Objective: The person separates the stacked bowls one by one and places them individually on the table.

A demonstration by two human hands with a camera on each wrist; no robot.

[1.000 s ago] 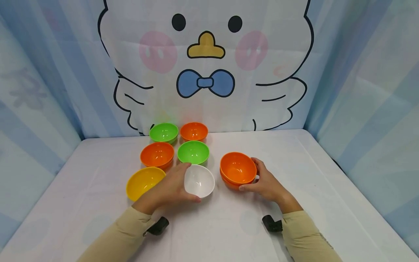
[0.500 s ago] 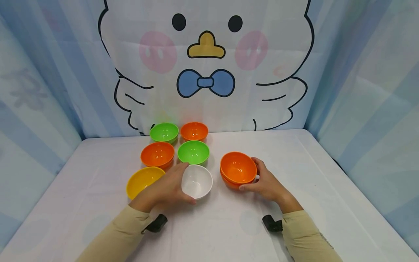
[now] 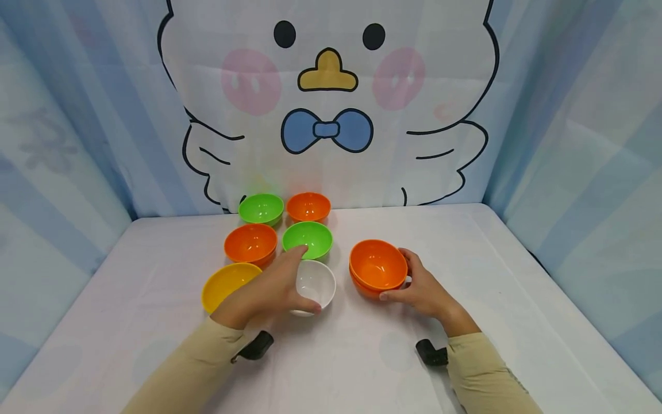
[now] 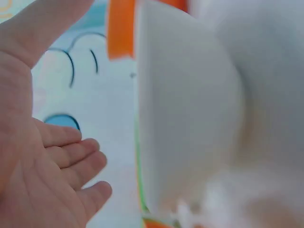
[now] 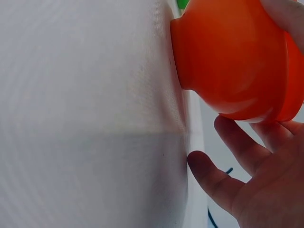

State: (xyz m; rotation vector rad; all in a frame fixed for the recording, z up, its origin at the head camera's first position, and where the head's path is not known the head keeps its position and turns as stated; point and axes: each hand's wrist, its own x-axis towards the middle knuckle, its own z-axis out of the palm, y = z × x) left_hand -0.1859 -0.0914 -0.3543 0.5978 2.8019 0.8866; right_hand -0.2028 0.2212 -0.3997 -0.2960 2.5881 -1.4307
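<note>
A white bowl point(image 3: 318, 282) sits on the table in front of the near green bowl point(image 3: 308, 238). Above its left side hovers my left hand point(image 3: 269, 290), thumb and fingers spread; in the left wrist view a gap shows between the fingers point(image 4: 78, 159) and the bowl wall point(image 4: 190, 104). To the right, my right hand point(image 3: 421, 290) grips a stack of nested orange bowls point(image 3: 378, 265), thumb at the near side and fingers round the far right. The right wrist view shows the lower bowl's foot at the tablecloth and fingertips point(image 5: 225, 123) against the orange wall.
Left of the white bowl is a yellow bowl point(image 3: 227, 284), partly behind my left wrist. Behind stand an orange bowl point(image 3: 251, 244), another green bowl point(image 3: 261, 208) and another orange bowl point(image 3: 308, 207), close to the cartoon-printed curtain point(image 3: 336, 172) at the table's back edge.
My left hand has let go of the white bowl and lifted slightly over it, its fingers spreading. Before that, the white bowl shifted a little left. The right hand and orange stack stay in place.
</note>
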